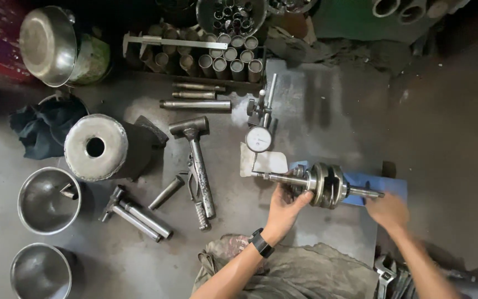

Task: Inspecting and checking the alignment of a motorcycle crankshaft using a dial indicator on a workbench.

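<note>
Crankshaft [325, 184] on blue stand [385, 185] | left hand [284, 206] grip closed on it | right hand [387, 210] grip unclear, blurred

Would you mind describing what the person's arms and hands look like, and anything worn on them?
Both forearms are bare, with no sleeves and no gloves. The left hand has a black watch with a dark band strapped at the wrist. The right hand is blurred; no ring, band or watch can be made out on it or its wrist.
</note>
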